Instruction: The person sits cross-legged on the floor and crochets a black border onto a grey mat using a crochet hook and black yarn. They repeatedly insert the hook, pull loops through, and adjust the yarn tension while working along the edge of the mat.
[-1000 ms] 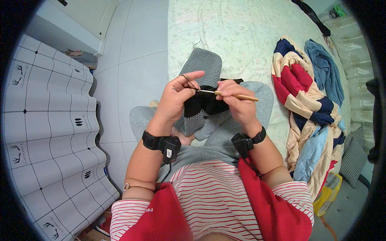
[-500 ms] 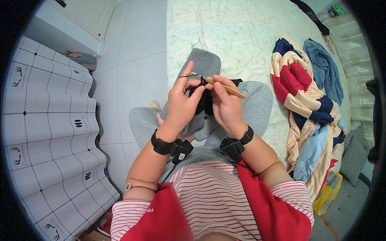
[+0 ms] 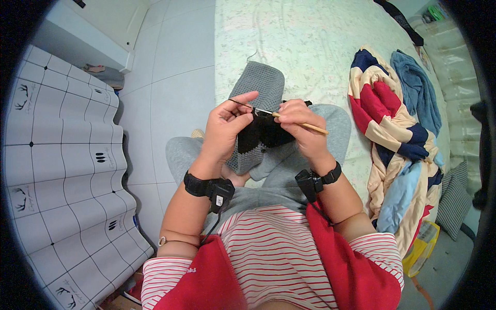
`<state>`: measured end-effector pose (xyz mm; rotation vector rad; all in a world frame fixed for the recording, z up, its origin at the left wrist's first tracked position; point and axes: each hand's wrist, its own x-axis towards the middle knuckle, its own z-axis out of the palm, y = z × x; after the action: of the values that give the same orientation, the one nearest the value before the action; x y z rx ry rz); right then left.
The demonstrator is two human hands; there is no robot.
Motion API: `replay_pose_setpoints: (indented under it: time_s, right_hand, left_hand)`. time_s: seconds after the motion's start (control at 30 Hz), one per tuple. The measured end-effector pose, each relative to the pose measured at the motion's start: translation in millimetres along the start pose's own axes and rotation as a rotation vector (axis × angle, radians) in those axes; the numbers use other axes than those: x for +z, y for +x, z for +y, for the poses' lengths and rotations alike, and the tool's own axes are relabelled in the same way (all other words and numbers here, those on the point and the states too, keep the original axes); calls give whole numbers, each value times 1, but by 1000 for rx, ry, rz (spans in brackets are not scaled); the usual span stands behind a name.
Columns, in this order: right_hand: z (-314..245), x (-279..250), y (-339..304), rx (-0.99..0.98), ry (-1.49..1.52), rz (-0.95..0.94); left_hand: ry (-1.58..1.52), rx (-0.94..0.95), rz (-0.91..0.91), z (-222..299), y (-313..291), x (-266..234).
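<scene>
Pretty bright and even, kinda cool-toned; can't pin down the source. Throws a dark shadow beside the curtain (image 3: 72,160), left. Mostly loses the stitches in the black yarn (image 3: 264,133). Bends hard toward blacked-out edges.

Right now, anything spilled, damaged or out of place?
No spill or damage visible. Untidy: a loose strand beyond the grey crocheted piece, and multicoloured fabric bunched, not folded, on the bed at right.
</scene>
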<state>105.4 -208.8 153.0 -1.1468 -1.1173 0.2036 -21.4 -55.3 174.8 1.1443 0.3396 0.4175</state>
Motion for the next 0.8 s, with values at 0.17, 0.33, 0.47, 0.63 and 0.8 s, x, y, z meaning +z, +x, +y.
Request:
replay_pose_setpoints:
  time_s: [0.17, 0.33, 0.47, 0.63, 0.8]
  right_hand:
    - [-4, -3, 0, -38, -18, -23]
    - [-3, 0, -1, -13, 87, -14]
    - [0, 6, -2, -27, 58, 26]
    - [1, 7, -1, -64, -30, -8]
    - [0, 2, -3, -33, 29, -1]
  left_hand:
    - [22, -79, -50, 4, 4, -6]
    - [-18, -157, -119, 7, 8, -12]
    - [-20, -125, -124, 6, 7, -8]
    - [9, -122, -115, 8, 5, -7]
    - [-14, -132, -141, 7, 7, -12]
